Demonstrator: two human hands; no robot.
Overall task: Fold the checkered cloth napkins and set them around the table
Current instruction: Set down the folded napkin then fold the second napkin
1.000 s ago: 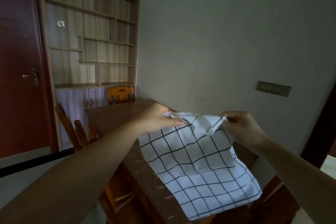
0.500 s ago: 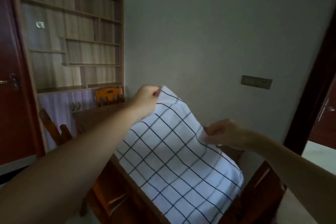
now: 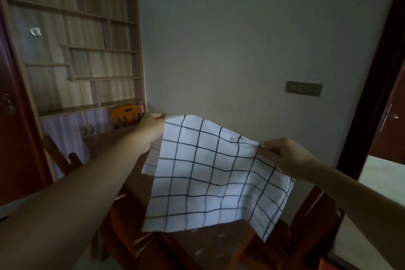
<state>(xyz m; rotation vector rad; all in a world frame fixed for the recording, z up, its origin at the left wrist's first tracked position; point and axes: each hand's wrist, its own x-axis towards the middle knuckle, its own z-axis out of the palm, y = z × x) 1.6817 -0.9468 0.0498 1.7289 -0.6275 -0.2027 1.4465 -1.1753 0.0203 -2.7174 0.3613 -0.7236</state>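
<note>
A white checkered napkin [image 3: 210, 180] with thin dark grid lines hangs spread out in the air above the brown wooden table [image 3: 210, 245]. My left hand [image 3: 151, 129] pinches its upper left corner. My right hand [image 3: 285, 154] pinches the upper right corner, lower than the left. The cloth's bottom edge hangs just over the tabletop and hides most of the table behind it.
Wooden chairs stand around the table: one at the far end [image 3: 127, 114], one on the left [image 3: 63, 158], one on the right [image 3: 315, 223]. A tall shelf unit [image 3: 87, 50] fills the left wall. A dark door frame [image 3: 370, 94] rises at the right.
The napkin went from bunched between close hands to stretched open. My hands moved apart, the right one out to the right, and the cloth now hangs flat between them.
</note>
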